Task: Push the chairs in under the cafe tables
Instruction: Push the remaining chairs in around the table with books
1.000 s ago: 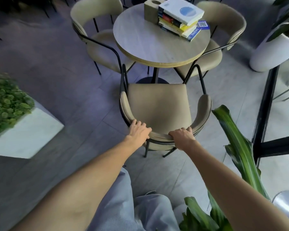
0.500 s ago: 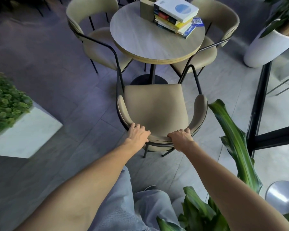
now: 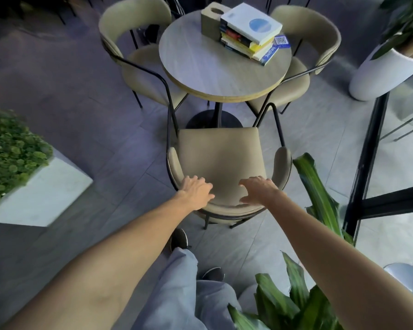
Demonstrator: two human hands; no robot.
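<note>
A beige padded chair point(image 3: 219, 158) with a black tube frame stands in front of me, facing a round wooden cafe table point(image 3: 200, 75). Its seat front lies near the table's black base and its arm tubes reach the table edge. My left hand point(image 3: 196, 191) lies over the left of the curved backrest with fingers spread. My right hand point(image 3: 258, 189) hovers at the right of the backrest, fingers apart and holding nothing. Two more beige chairs, one on the left point(image 3: 138, 65) and one on the right point(image 3: 305, 27), sit tucked against the table's far sides.
A stack of books point(image 3: 250, 32) and a tan box point(image 3: 211, 20) sit on the table. A white planter of greenery point(image 3: 41, 194) is at the left, leafy plants point(image 3: 315, 186) at my right, a white pot point(image 3: 382, 72) and a black post point(image 3: 367, 163) beyond.
Both hands, earlier curled over the chair's backrest, have opened with fingers spread. The right hand has lifted off the backrest.
</note>
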